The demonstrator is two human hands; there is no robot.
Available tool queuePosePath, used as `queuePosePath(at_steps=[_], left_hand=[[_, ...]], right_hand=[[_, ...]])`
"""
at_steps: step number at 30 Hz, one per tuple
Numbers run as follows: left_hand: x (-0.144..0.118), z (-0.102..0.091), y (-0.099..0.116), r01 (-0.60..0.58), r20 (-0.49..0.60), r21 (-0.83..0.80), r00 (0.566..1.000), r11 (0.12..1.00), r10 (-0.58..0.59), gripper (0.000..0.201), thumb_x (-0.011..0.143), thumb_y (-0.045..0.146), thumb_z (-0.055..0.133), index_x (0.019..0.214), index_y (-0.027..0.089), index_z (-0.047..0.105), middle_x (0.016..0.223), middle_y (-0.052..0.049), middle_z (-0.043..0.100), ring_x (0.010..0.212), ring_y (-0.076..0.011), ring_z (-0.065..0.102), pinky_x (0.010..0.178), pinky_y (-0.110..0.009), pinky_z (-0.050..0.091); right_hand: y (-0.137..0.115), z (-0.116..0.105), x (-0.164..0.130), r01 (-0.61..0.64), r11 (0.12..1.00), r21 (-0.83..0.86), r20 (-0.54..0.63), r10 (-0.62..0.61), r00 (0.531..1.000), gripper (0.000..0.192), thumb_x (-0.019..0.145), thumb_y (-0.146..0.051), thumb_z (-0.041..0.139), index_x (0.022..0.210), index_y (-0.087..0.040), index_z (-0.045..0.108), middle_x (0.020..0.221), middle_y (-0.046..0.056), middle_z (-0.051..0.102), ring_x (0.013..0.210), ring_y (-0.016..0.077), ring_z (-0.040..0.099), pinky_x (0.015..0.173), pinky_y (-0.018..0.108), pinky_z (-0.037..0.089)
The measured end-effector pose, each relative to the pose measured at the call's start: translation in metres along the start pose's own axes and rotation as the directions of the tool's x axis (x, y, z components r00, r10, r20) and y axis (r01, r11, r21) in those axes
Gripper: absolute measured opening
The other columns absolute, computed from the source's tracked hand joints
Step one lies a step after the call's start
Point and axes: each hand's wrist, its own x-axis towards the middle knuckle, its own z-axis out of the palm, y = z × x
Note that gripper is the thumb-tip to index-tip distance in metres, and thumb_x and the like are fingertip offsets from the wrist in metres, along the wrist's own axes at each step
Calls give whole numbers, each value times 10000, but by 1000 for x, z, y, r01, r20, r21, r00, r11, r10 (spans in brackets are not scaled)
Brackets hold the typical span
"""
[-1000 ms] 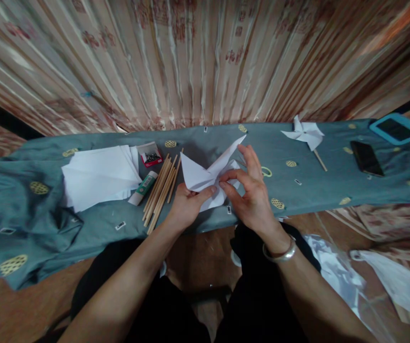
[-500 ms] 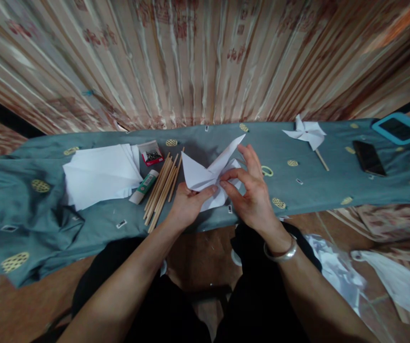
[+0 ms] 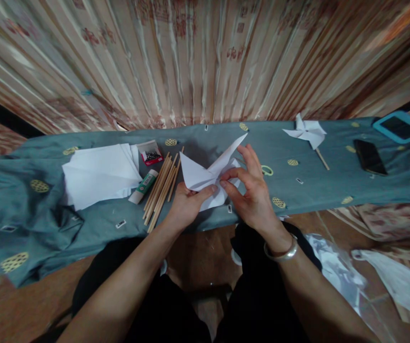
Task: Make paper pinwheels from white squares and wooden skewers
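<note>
A white paper pinwheel (image 3: 196, 175), partly folded, is held up between my hands over the table's front edge. My left hand (image 3: 189, 202) grips its lower left side, thumb pressed on the paper near the middle. At the centre, the thumb and index finger of my right hand (image 3: 250, 190) pinch together; whatever small thing or paper tip lies between them is too hidden to name. One long blade points up and right, another up and left. Several wooden sticks (image 3: 162, 190) lie just left of my left hand.
Left of the sticks are a glue stick (image 3: 143, 186), a red box of small metal pins (image 3: 151, 155) and stacked white paper (image 3: 99, 174). Rightward lie green scissor handles (image 3: 267, 170), a finished pinwheel (image 3: 307, 131), a phone (image 3: 370, 156) and a blue-framed tablet (image 3: 401, 127). A patterned cloth (image 3: 319, 190) covers the table.
Both hands keep nearly the same hold at the pinwheel's centre. The paper blades have shifted very slightly outward.
</note>
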Motion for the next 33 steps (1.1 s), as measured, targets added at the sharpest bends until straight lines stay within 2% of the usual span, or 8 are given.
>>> queuePosePath(at_steps=[7,14,21,27,30,33], left_hand=[[1,-1,-2,-41,10,38,999,998,41,269,614,294,780,830,140,737,845,-51,774,782,-225,711,767,-346,574],[0,-8,-1,-203,60,176,979,963,195,125,685,247,727,757,145,735,739,-32,761,680,-178,695,642,-262,562],[1,-10,-2,-131,-5,260,991,957,137,183,667,284,764,763,130,741,738,-50,762,678,-193,703,607,-255,557],[4,-12,-7,-115,-29,245,992,963,126,175,664,278,765,770,140,747,773,-52,774,714,-204,719,650,-272,571],[4,-14,-7,-123,-23,245,991,962,132,178,668,289,764,771,144,749,782,-52,776,724,-209,724,658,-275,570],[4,-15,-9,-115,-36,219,991,969,126,197,659,295,768,788,148,752,791,-51,778,726,-210,724,659,-277,574]], right_hand=[[1,1,-1,-15,1000,4,-2,15,1000,57,872,-230,602,892,-229,656,1555,28,372,1495,298,214,1196,566,234],[2,3,0,-80,991,107,13,79,997,43,862,-231,624,866,-245,664,1516,6,431,1480,282,264,1199,567,225],[2,7,0,-145,960,241,29,142,989,34,837,-228,650,831,-249,676,1467,12,489,1439,263,349,1184,527,277],[0,12,0,-215,924,317,9,224,975,14,804,-245,681,816,-243,674,1457,29,500,1404,277,405,1180,533,275],[-2,13,-1,-258,908,329,-14,278,960,105,780,-257,709,872,-239,662,1451,54,505,1390,282,423,1170,534,290],[-2,15,-2,-294,895,336,-39,325,945,346,756,-283,735,1084,-241,637,1492,90,453,1387,284,421,1148,532,327]])
